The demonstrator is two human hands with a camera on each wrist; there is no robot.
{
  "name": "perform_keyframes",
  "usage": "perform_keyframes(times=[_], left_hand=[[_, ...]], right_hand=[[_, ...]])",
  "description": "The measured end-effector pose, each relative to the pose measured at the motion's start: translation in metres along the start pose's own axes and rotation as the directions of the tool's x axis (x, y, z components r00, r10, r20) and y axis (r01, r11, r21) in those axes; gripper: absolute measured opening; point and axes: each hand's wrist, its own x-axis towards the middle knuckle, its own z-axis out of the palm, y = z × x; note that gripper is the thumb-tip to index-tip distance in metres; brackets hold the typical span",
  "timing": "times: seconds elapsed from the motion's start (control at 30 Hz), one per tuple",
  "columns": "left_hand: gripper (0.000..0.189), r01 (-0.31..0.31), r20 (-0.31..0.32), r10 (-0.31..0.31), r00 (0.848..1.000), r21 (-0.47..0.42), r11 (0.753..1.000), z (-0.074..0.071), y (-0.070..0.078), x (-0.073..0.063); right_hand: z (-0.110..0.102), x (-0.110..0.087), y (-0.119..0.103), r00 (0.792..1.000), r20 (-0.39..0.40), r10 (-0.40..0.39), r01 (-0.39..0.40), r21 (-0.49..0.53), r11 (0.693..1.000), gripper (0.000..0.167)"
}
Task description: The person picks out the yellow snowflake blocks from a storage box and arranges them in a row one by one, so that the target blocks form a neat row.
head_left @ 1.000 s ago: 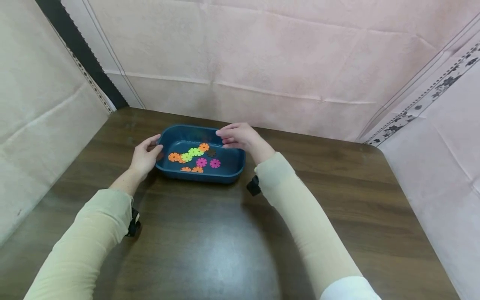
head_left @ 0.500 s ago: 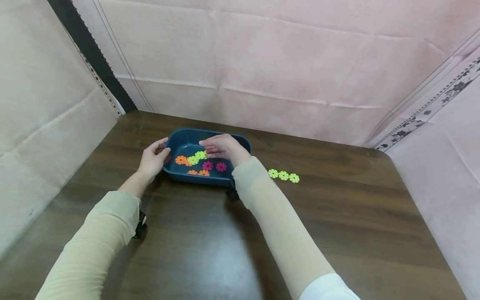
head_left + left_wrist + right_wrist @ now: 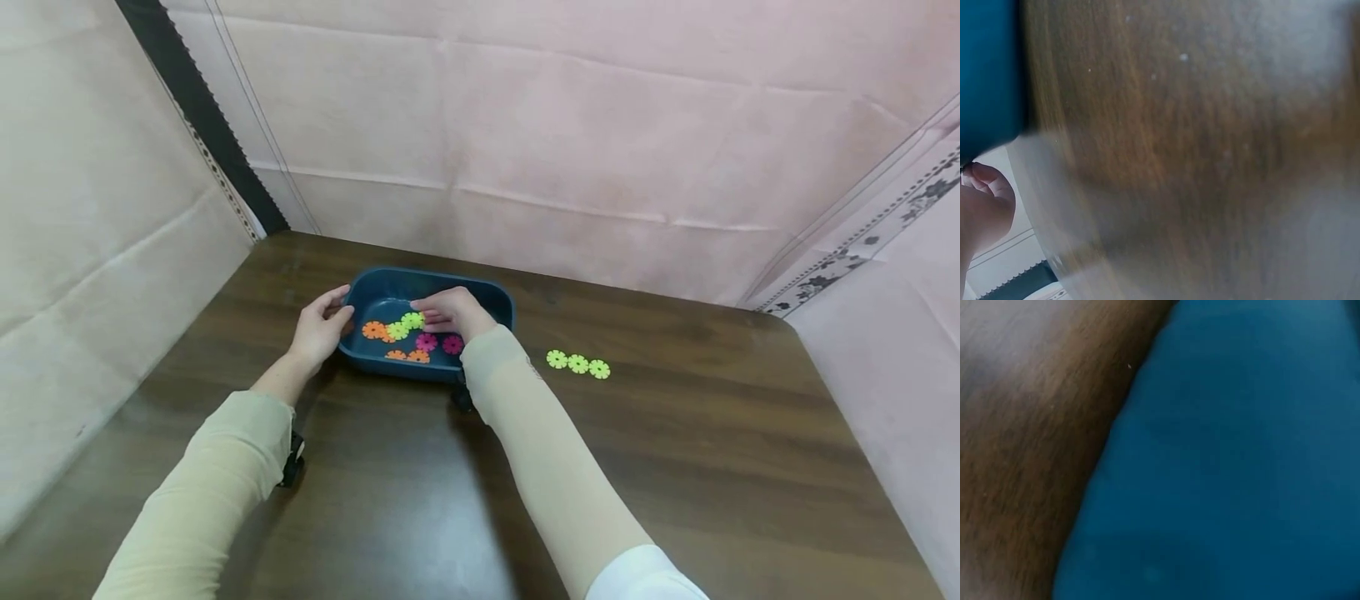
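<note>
A dark blue plastic basin (image 3: 390, 364) holds several notched plastic discs, the flower-like interlocking kind. Yellow-green discs (image 3: 398, 331) lie in its middle, with orange discs (image 3: 373, 330) to the left and pink discs (image 3: 426, 342) nearer the front. My left hand (image 3: 317, 335) grips the basin's left end, thumb at the rim; the left wrist view catches its curled fingers beside the basin (image 3: 988, 75). Inside the basin, my right hand (image 3: 454, 312) reaches over the right half, its loosely extended fingers right at the yellow-green discs. The right wrist view shows mostly the basin's blue wall (image 3: 1210, 456).
To the right of the basin, a row of three yellow-green discs (image 3: 577, 364) lies on the brown wooden table (image 3: 675, 433). Pale cloth (image 3: 570, 150) hangs along the table's back and sides.
My right hand has moved left and down from the basin's back right rim to the discs. The row of yellow-green discs, earlier hidden by the right arm, shows now. The left hand keeps its grip.
</note>
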Motion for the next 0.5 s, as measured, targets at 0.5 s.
perform_keyframes(times=[0.5], left_hand=[[0.049,0.004,-0.003,-0.004,1.0,-0.026,1.0,0.0,0.0,0.0]], right_hand=[[0.014,0.008,0.002,0.999,0.02,-0.05,0.052,-0.165,0.985,0.046]])
